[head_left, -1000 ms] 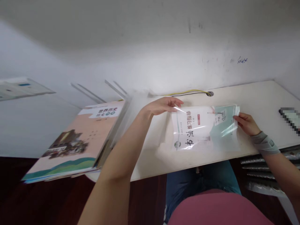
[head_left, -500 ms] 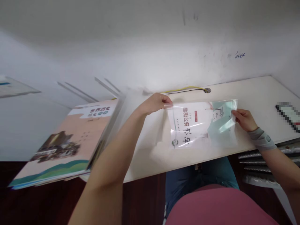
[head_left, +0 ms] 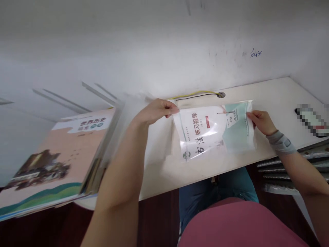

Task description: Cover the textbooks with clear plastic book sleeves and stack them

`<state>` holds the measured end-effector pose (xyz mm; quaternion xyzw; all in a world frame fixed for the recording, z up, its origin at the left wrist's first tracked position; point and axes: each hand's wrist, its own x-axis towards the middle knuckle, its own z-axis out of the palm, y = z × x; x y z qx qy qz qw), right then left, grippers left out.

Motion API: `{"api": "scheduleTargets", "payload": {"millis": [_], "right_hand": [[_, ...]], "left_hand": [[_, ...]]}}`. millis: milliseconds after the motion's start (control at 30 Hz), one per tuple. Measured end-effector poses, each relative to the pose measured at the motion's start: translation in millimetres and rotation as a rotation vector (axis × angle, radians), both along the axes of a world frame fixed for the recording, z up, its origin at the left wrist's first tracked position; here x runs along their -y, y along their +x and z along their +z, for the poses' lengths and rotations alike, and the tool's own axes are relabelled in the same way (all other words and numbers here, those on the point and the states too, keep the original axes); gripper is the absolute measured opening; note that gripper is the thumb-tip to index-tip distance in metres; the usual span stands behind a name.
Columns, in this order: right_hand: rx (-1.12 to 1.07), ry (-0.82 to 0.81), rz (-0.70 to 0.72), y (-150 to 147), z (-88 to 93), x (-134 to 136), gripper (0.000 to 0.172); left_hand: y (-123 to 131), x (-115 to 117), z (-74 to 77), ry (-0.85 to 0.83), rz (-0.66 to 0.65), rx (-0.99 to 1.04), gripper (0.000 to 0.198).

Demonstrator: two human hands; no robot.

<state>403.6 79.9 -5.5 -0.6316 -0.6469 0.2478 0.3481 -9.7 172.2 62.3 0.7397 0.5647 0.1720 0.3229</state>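
Observation:
A thin white and mint-green calligraphy workbook (head_left: pixel 213 130) lies sideways inside a clear plastic cover whose glossy film catches the light. My left hand (head_left: pixel 160 110) pinches the upper left corner of the cover. On the other side, my right hand (head_left: pixel 263 121), with a grey wrap around the wrist, grips the right edge near the top. Between the two hands the covered workbook is stretched out over the white desk (head_left: pixel 159 181). Whether its lower edge touches the desk I cannot tell.
At the left rests a stack of books topped by a pink history book (head_left: pixel 61 147). A phone (head_left: pixel 312 120) lies at the desk's right end. A yellow cable (head_left: pixel 195 93) runs along the wall into a hole. Below the right edge are several plastic-wrapped items (head_left: pixel 280 171).
The view has shifted, so everything sits further left and the desk slightly higher. Both hands keep their hold on the covered workbook, whose plastic looks a little more rippled.

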Motion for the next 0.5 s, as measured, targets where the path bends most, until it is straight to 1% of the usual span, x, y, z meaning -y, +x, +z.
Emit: {"api": "scheduleTargets", "payload": {"millis": [67,100,133,167,200,233,267,300,333,367,400,433,500], "right_hand": [[0.160,0.066,-0.051,-1.9,-6.5,-10.7,0.047],[0.234,0.132,-0.086,-4.5,-9.5,-13.8,0.048],[0.308,0.214,-0.115,-8.8,-12.1,-14.8,0.052],[0.386,0.298,-0.120,-14.8,-14.4,-13.6,0.056],[0.473,0.367,-0.091,-22.3,-16.5,-10.8,0.059],[0.564,0.411,-0.028,-30.7,-18.6,-7.0,0.061],[0.651,0.424,0.065,-38.9,-21.1,-3.0,0.061],[0.727,0.413,0.166,-46.0,-24.0,0.4,0.061],[0.788,0.385,0.253,-51.1,-27.3,2.5,0.060],[0.835,0.339,0.310,-53.6,-30.7,3.2,0.058],[0.867,0.285,0.329,-53.6,-34.1,2.6,0.056],[0.888,0.229,0.310,-51.6,-37.0,1.1,0.055],[0.907,0.149,0.199,-45.1,-41.0,-2.3,0.057]], "left_hand": [[7.1,-2.2,-17.3,0.198,0.183,-0.071,0.028],[13.9,1.2,-26.6,0.312,0.264,-0.100,0.033],[23.2,8.2,-36.2,0.415,0.307,-0.127,0.039],[34.8,18.5,-46.1,0.476,0.297,-0.149,0.044],[48.2,31.5,-56.2,0.524,0.238,-0.181,0.049],[62.5,45.8,-66.3,0.526,0.135,-0.238,0.054],[76.4,60.1,-76.0,0.488,0.014,-0.309,0.059],[88.6,73.0,-85.1,0.441,-0.082,-0.381,0.063],[98.0,83.3,-92.8,0.398,-0.141,-0.450,0.066],[103.9,90.5,-98.8,0.357,-0.151,-0.508,0.068],[106.5,94.5,-103.0,0.315,-0.146,-0.557,0.069],[106.2,95.6,-105.2,0.284,-0.118,-0.593,0.071],[101.4,92.6,-105.1,0.261,-0.036,-0.629,0.074]]}}
